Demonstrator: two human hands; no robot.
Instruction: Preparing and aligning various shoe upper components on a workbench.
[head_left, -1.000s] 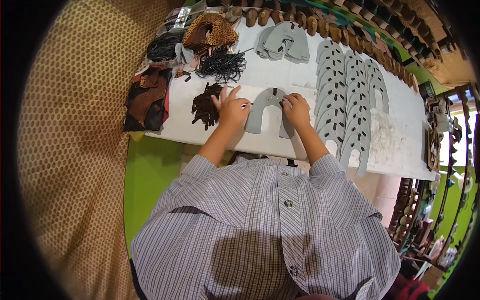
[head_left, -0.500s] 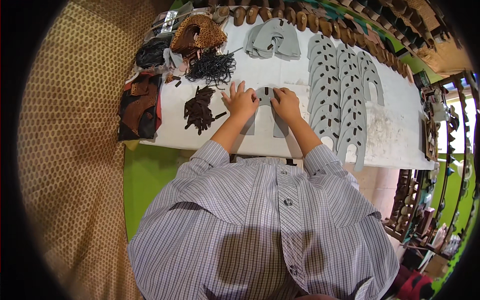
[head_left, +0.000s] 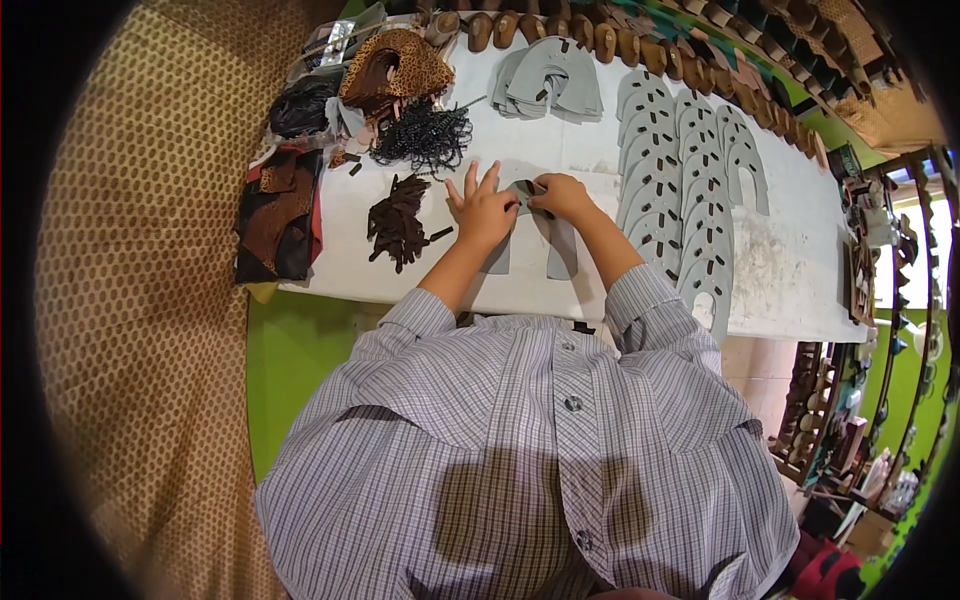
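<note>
A grey U-shaped piece [head_left: 562, 262] lies on the white table with its curve away from me and its two legs toward me. My left hand [head_left: 487, 214] is at the left of the curve, thumb and forefinger closed at its edge, the other fingers spread. The fingers of my right hand [head_left: 563, 197] are pinched together at the top of the curve, by a small dark brown strip [head_left: 525, 187]. My fingers partly hide the strip. Left of my left hand sits a heap of dark brown strips [head_left: 397, 222], with one strip [head_left: 441, 235] lying loose beside it.
Overlapping rows of grey U-shaped pieces with dark tabs [head_left: 652, 185] lie at the right. More grey pieces [head_left: 548, 80] are stacked at the back. Black stringy material [head_left: 425, 135], leopard-print material [head_left: 400, 65] and dark scraps [head_left: 280, 215] crowd the left. Brown shoe forms [head_left: 605, 42] line the far edge.
My right hand has shifted up and left along the curve, its fingers now pinched by the dark strip. The strip looks tilted now. My left hand has barely moved.
</note>
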